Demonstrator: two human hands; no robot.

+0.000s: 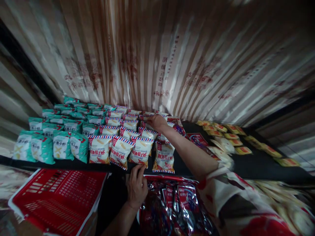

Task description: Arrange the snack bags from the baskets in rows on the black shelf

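Rows of white snack bags (121,152) with red, blue and white striped edges stand on a black shelf (185,165). At the back of these rows, my right hand (157,123) has its fingers closed on the top of a snack bag (146,116). My right forearm passes over the bags on that side and hides part of them. My left hand (137,186) is at the shelf's front edge, its fingers loosely bent. Its fingertips are just below a front snack bag (141,150); whether they touch it I cannot tell. No held object shows in it.
Green snack bags (62,146) fill the shelf's left end. A red basket (61,196) is below at left; another below my hands holds dark red shiny packets (187,203). Yellow packets (243,150) and pale packages (222,150) lie at right. A curtain (137,59) hangs behind.
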